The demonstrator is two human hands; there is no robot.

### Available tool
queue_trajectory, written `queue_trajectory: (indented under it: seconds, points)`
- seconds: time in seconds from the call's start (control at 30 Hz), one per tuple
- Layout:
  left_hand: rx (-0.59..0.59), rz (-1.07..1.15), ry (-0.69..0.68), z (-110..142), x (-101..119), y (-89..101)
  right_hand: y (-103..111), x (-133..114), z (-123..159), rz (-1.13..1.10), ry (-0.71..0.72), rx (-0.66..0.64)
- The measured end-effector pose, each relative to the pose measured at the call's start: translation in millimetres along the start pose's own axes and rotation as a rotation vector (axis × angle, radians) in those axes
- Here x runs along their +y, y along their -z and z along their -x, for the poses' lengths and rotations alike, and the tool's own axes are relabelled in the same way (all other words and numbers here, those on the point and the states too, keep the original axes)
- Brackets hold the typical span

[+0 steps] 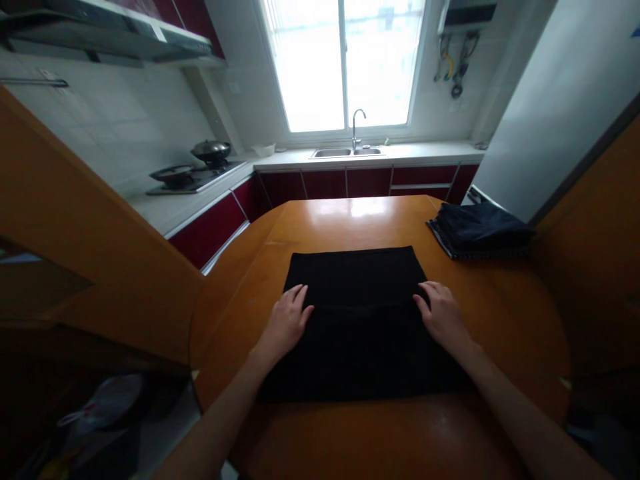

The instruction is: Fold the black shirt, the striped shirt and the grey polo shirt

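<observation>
A black folded cloth (360, 313) lies flat in the middle of a round orange wooden table (500, 320). My left hand (286, 321) rests palm down on the cloth's left side, fingers stretched out and flat. My right hand (443, 313) lies on its right side, fingers extended and slightly curled at the cloth's edge. Neither hand holds anything lifted; both press on the cloth along a fold line across its middle.
A folded dark blue garment (477, 230) sits at the table's far right. Beyond stand a kitchen counter with a sink (347, 152), a stove with pans (195, 175) at left, and a bright window. A plastic bag (107, 407) lies on the floor at lower left.
</observation>
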State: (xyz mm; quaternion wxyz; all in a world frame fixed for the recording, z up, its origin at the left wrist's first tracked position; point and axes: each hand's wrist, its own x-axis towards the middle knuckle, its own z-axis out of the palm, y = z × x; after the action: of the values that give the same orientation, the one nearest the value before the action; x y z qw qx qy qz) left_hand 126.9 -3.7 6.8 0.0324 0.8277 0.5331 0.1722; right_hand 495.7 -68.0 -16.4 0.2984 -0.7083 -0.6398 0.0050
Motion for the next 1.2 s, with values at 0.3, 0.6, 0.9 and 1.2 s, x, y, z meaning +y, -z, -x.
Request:
queue_trajectory:
  seconds: [0.3, 0.6, 0.9, 1.2]
  points:
    - [-0.167, -0.044, -0.417, 26.1, 102.7, -49.5, -45.8, -90.7, 46.4, 0.078, 0.451, -0.328]
    - [-0.193, -0.038, -0.141, 45.2, 46.3, -29.3, -23.6, -22.0, 41.5, 0.141, 0.253, -0.328]
    - [-0.219, 0.002, 0.026, 65.9, -17.2, -5.3, 1.4, 39.9, 37.2, 0.18, 0.079, -0.303]
    - [-0.174, -0.06, -0.288, 109.1, 48.2, 7.0, 15.0, -27.3, 91.2, 0.085, 0.423, -0.237]
